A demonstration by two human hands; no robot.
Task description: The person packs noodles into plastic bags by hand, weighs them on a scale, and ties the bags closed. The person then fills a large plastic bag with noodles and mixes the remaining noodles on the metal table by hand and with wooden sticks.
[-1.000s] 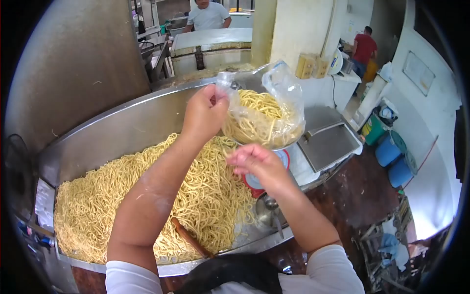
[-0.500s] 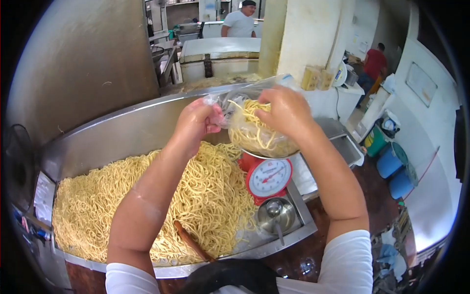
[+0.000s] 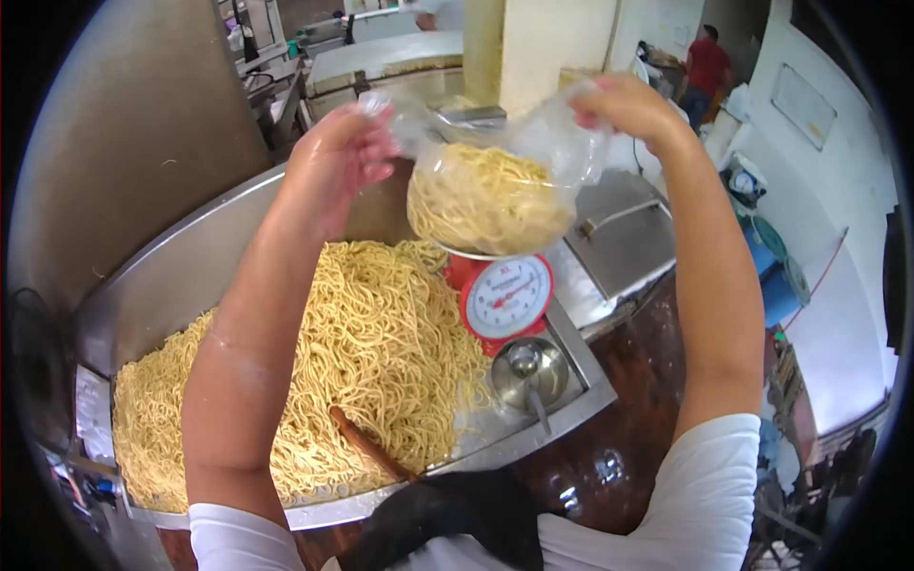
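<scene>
A clear plastic bag (image 3: 562, 157) with yellow noodles (image 3: 486, 195) inside rests on the pan of a red dial scale (image 3: 507, 297). My left hand (image 3: 345, 152) pinches the bag's left top corner, its other fingers partly spread. On the opposite side, my right hand (image 3: 630, 107) is closed on the right top corner, so the bag's mouth is stretched wide. Below my left forearm a large heap of loose noodles (image 3: 381, 343) fills the metal trough (image 3: 219, 224). A wooden stick (image 3: 367, 443) lies on the heap near the front edge.
A metal bowl (image 3: 530, 376) with a ladle in it stands in front of the scale. Right of the scale is a lidded steel container (image 3: 619, 233). Blue bins (image 3: 783, 290) stand on the floor at right. A person in a red shirt (image 3: 706, 71) is at the back.
My right hand has come out of the bag's mouth and moved right to its corner. My left hand has shifted left and up, spreading the bag. The camera view has tilted down.
</scene>
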